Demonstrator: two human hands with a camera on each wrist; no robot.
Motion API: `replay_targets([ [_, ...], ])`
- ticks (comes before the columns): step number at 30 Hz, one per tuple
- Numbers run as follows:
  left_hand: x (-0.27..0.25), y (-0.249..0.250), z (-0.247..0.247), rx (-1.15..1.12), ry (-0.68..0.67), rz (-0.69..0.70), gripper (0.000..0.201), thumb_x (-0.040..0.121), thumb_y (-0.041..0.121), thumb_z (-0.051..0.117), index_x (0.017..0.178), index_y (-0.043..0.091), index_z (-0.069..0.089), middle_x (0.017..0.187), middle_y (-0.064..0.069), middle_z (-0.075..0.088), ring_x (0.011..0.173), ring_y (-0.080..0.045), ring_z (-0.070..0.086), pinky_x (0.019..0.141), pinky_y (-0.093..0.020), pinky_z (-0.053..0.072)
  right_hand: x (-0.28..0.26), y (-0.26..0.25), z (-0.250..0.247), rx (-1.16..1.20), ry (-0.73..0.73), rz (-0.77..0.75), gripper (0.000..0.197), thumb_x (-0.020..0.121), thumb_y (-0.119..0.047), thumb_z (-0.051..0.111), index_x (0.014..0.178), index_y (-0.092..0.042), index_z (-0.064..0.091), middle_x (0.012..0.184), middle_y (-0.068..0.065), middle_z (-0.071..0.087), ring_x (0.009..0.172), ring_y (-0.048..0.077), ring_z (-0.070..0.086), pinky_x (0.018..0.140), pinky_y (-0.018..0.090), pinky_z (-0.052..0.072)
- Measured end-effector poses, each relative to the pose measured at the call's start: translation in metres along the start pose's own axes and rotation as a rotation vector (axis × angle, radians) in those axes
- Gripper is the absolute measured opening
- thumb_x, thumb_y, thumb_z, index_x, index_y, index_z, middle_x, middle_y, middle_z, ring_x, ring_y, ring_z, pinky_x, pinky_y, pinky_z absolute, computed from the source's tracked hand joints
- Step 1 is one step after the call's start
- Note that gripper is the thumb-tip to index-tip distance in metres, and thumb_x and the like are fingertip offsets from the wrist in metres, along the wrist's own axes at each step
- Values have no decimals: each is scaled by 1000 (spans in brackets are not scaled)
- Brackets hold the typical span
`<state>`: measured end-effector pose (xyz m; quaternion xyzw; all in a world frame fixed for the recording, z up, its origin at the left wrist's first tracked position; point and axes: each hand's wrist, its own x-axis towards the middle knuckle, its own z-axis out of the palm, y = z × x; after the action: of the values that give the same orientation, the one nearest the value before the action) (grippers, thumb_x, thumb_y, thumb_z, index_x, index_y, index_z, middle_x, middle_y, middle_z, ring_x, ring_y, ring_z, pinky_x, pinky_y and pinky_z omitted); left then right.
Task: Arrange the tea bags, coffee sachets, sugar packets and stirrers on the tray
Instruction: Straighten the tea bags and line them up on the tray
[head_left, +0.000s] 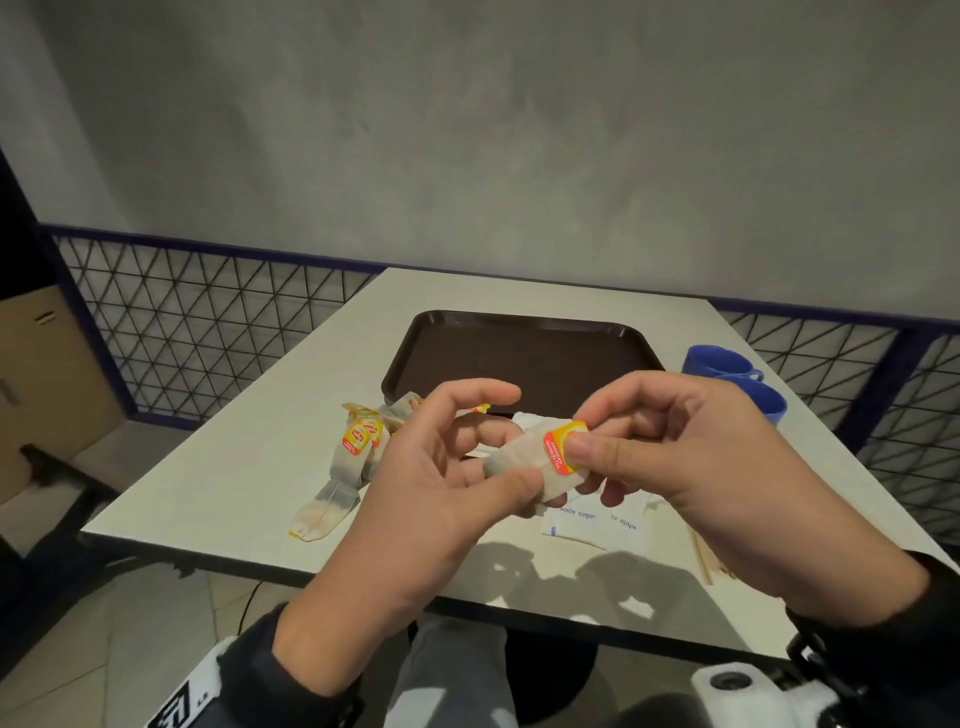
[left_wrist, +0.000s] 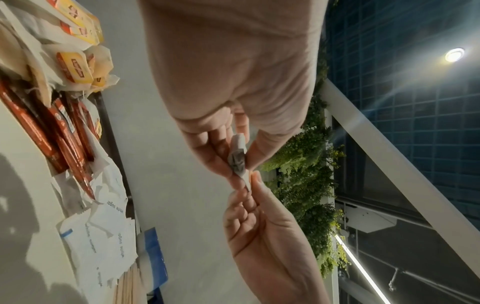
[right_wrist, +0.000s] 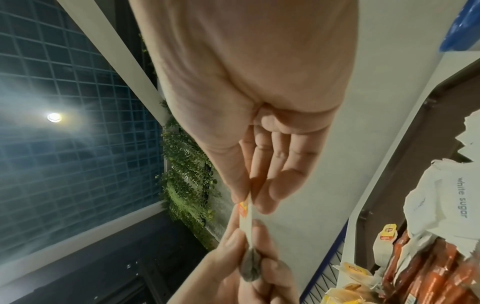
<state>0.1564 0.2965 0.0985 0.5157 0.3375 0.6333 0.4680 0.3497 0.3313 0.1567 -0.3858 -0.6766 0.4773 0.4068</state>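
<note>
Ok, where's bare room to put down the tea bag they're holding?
The brown tray shows bare from rim to rim. The table is also bare left of the tea bag pile. It is crowded along the tray's near edge: tea bags, red sachets, white sugar packets, then stirrers and blue cups at right.

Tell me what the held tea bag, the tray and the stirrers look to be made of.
Tea bag: thin, matte filter paper, dark leaves showing through, glossy printed tag. Tray: probably moulded plastic, dark brown, dull sheen, rounded rim. Stirrers: apparently bare pale wood, flat sticks.
</note>
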Motion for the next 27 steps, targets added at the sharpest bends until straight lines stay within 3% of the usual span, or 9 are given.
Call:
replay_targets([
  [2, -1, 1, -2, 83, 30, 35, 33, 73, 2, 77, 101, 18, 72, 93, -9, 71, 71, -20, 69, 66, -28, 56, -1, 0, 1, -24, -3, -1, 15, 79, -5, 80, 91, -2, 72, 73, 18, 74, 63, 27, 71, 57, 27, 57],
  [5, -3, 2, -4, 246, 26, 99, 17, 76, 9, 81, 83, 25, 77, 83, -8, 71, 71, -22, 65, 68, -37, 56, -1, -1, 5, -68, 16, -33, 14, 80, -5, 80, 91, -3, 72, 72, 15, 75, 64, 28, 72, 59, 32, 60],
  [8, -2, 4, -4, 262, 64, 106, 15, 76, 4, 88, 81, 15, 80, 71, 1, 72, 66, -11, 65, 66, -32, 56, -1, -1, 6, -103, 59, -82, 13, 80, -7, 81, 89, -7, 73, 71, 13, 75, 64, 26, 73, 62, 36, 60],
  [12, -1, 7, -5, 300, 98, 85, 15, 72, 15, 92, 82, 20, 83, 77, -11, 74, 68, -20, 65, 65, -45, 58, 0, -3, 10, -139, 58, -122, 12, 79, -7, 82, 88, -9, 74, 71, 12, 74, 66, 30, 73, 64, 42, 62],
  [16, 2, 9, -9, 428, 62, 131, 16, 80, 5, 85, 80, 21, 84, 82, -5, 76, 69, -16, 67, 63, -30, 55, 3, -4, 14, -181, 72, -143, 11, 78, -8, 83, 85, -11, 75, 69, 12, 74, 65, 30, 73, 65, 45, 63],
  [24, 7, 6, -21, 635, 30, 199, 16, 90, 12, 78, 81, 25, 78, 86, 3, 72, 76, -20, 66, 66, -30, 52, 13, 0, 20, -251, 99, -159, 11, 78, -10, 85, 82, -14, 75, 66, 7, 73, 60, 21, 72, 61, 37, 62],
  [27, 7, 5, -23, 671, -1, 215, 14, 94, 16, 73, 84, 26, 73, 91, 6, 69, 83, -20, 66, 69, -30, 52, 16, 3, 21, -284, 123, -159, 11, 79, -13, 85, 82, -18, 75, 67, 4, 73, 61, 19, 72, 62, 44, 62],
])
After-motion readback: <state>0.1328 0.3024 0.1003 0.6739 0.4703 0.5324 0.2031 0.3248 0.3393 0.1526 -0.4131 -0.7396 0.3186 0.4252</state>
